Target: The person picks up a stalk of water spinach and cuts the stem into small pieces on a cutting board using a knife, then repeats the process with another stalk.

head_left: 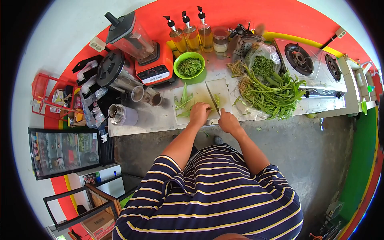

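My right hand (pixel 229 122) is wrapped around the handle of a kitchen knife (pixel 212 97), whose blade points away from me over a white cutting board (pixel 222 85). Just left of the blade, my left hand (pixel 200 113) rests on the board with its fingers curled together; what lies under them is hidden. Long green leaves (pixel 183 100) lie on the board's left part. A few cut green pieces (pixel 217 98) sit right beside the blade. Behind the board stands a green bowl (pixel 176 70) holding chopped greens (pixel 189 67).
On the steel counter's right lies a large bunch of leafy greens (pixel 272 94), beside a plastic bag of greens (pixel 263 66) and a gas stove (pixel 316 66). An orange blender (pixel 154 66), cups and a steel-topped jar (pixel 125 115) stand left. Pump bottles (pixel 191 37) line the back.
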Demonstrator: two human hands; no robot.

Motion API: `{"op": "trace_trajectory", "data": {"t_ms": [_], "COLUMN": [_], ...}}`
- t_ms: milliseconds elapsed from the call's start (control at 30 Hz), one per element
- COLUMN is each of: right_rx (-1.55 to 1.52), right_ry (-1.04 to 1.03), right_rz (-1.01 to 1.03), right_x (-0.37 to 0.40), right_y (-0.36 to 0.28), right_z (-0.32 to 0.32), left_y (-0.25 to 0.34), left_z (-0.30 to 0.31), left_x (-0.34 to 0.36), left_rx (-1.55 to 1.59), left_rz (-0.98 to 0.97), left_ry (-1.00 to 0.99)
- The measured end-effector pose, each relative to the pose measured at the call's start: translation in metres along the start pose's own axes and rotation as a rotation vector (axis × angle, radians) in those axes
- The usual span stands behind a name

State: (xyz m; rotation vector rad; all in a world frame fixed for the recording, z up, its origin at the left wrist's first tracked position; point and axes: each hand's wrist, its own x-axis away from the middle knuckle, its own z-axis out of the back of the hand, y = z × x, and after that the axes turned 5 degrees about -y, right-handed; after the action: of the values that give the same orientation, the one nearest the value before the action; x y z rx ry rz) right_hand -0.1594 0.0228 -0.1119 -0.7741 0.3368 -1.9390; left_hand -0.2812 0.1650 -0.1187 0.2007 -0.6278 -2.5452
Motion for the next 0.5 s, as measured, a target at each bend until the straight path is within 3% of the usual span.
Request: {"op": "trace_trajectory", "data": {"t_ms": [67, 167, 500], "right_rx": [0.036, 0.088, 0.108], "right_ry": [-0.006, -0.037, -0.082], "right_rz": [-0.033, -0.091, -0.134], "right_x": [0.001, 0.001, -0.010], "right_y": [-0.008, -0.017, -0.035], "right_z": [-0.004, -0.009, -0.014], "left_y": [-0.005, 0.001, -0.012], "left_z": [-0.007, 0.000, -0.014], "left_x": [-0.001, -0.004, -0.008], "left_rx": [0.217, 0.216, 0.232], "left_rz": [0.162, 0.258, 0.261], "left_ry": [0.004, -0.042, 0.013]}}
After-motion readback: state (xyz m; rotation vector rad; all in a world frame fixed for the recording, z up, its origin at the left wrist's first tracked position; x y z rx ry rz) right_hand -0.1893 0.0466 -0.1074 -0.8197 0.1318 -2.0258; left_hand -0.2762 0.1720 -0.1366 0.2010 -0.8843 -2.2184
